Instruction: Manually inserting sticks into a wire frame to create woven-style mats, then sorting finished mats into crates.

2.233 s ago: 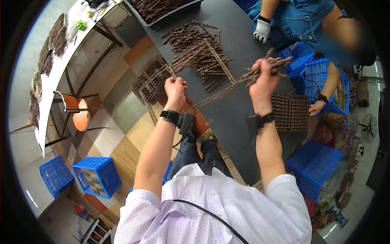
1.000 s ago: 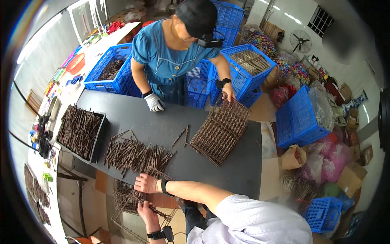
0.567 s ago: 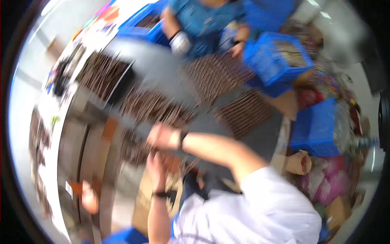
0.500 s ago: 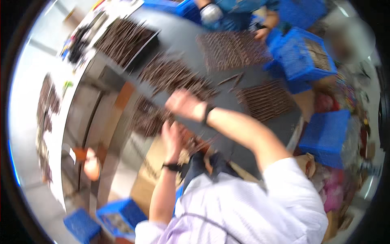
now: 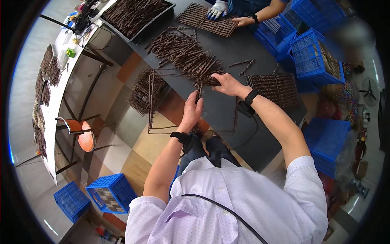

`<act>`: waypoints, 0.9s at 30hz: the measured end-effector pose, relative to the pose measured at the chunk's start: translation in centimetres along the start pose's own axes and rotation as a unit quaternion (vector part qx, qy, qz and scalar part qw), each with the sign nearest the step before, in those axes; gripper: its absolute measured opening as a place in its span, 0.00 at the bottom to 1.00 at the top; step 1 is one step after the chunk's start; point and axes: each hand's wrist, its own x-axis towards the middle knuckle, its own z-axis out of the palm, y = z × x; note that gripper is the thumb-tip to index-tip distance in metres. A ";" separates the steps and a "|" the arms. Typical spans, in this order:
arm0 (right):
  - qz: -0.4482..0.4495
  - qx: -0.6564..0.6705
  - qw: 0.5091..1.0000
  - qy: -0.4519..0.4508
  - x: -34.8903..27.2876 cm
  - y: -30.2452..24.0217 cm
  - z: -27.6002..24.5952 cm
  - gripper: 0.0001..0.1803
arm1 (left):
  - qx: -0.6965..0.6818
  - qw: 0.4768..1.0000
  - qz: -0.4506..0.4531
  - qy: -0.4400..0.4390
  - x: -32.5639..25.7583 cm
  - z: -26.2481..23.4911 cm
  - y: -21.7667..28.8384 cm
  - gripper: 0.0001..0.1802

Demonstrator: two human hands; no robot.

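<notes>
My left hand (image 5: 191,112) is closed around the middle bar of a thin brown rectangular frame (image 5: 150,101), which hangs over the table's near edge. Closed as well, my right hand (image 5: 230,85) grips a small bunch of dark brown twisted sticks (image 5: 211,80) at the frame's upper bar. How many sticks are in it I cannot tell. Just beyond my hands lies a loose heap of similar sticks (image 5: 178,51) on the dark table (image 5: 215,107). A finished-looking woven stick panel (image 5: 274,90) lies to the right of my right hand.
Across the table, a person with one gloved hand (image 5: 217,10) handles another stick panel (image 5: 203,19). A tray (image 5: 134,34) of sticks stands far left. Stacked frames (image 5: 146,91) sit left of my hands. Blue crates (image 5: 315,57) stand right; an orange chair (image 5: 86,136) is left.
My hands have moved to the right and are apart, with the frame now plainly visible between them. The other person's panel has shifted left. The view has swung and is less blurred.
</notes>
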 end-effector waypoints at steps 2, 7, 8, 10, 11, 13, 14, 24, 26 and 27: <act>0.110 0.072 0.985 -0.111 -0.9 0.4 -1.1 0.21 | -0.023 1.000 -0.018 -0.002 -0.1 0.0 0.1 0.16; 0.198 0.209 0.946 -0.147 -2.4 0.2 -1.2 0.20 | -0.049 0.996 -0.036 -0.061 0.4 0.3 1.1 0.09; 0.189 0.092 0.973 -0.093 -2.6 0.0 -0.7 0.21 | -0.040 0.997 -0.046 -0.052 0.7 0.9 1.4 0.09; 0.116 -0.143 0.981 0.056 -2.8 -0.4 0.5 0.19 | -0.114 0.988 -0.087 -0.050 1.3 2.4 1.9 0.07; 0.084 -0.140 0.983 0.087 -2.8 -0.3 0.8 0.19 | -0.112 0.990 -0.076 -0.029 1.5 3.1 2.2 0.07; 0.107 -0.250 0.954 0.126 -2.8 -0.2 1.2 0.14 | -0.058 0.995 -0.075 0.000 1.8 4.4 2.7 0.06; 0.087 -0.291 0.942 0.144 -2.8 -0.1 1.3 0.12 | -0.072 0.994 -0.083 0.012 1.8 5.0 3.0 0.06; -0.032 -0.286 0.952 0.108 -2.9 2.3 0.4 0.12 | 0.044 0.995 -0.074 0.053 1.8 6.1 -0.7 0.22; -0.007 -0.160 0.983 0.086 -3.0 2.7 -0.2 0.16 | 0.077 0.995 0.005 0.059 1.9 5.4 -1.8 0.18; -0.040 -0.150 0.983 0.102 -3.0 2.9 -0.6 0.16 | 0.083 0.994 0.040 0.056 1.9 5.0 -2.2 0.18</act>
